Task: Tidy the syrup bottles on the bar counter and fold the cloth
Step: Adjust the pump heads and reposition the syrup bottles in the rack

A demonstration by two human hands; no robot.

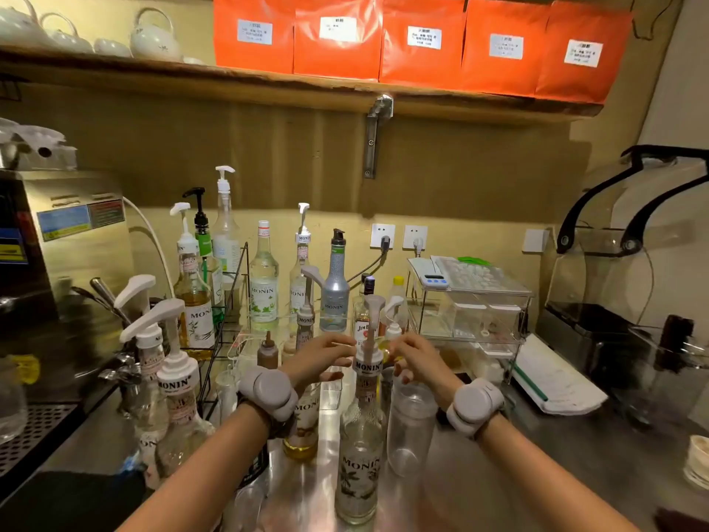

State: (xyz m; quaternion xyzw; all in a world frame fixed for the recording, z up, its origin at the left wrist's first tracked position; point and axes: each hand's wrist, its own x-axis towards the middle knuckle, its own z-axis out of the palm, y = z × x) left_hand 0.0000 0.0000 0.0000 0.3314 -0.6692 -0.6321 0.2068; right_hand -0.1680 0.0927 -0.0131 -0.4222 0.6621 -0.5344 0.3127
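Both hands reach out in my head view, one on each side of a tall clear Monin bottle standing on the steel counter. It is nearly empty, with a white pump and a pale flowered label. My left hand curls loosely by the pump collar; I cannot tell whether it grips. My right hand pinches something small and yellowish just beside the pump stem. More pump bottles crowd the left, and an empty clear cup stands right of the bottle.
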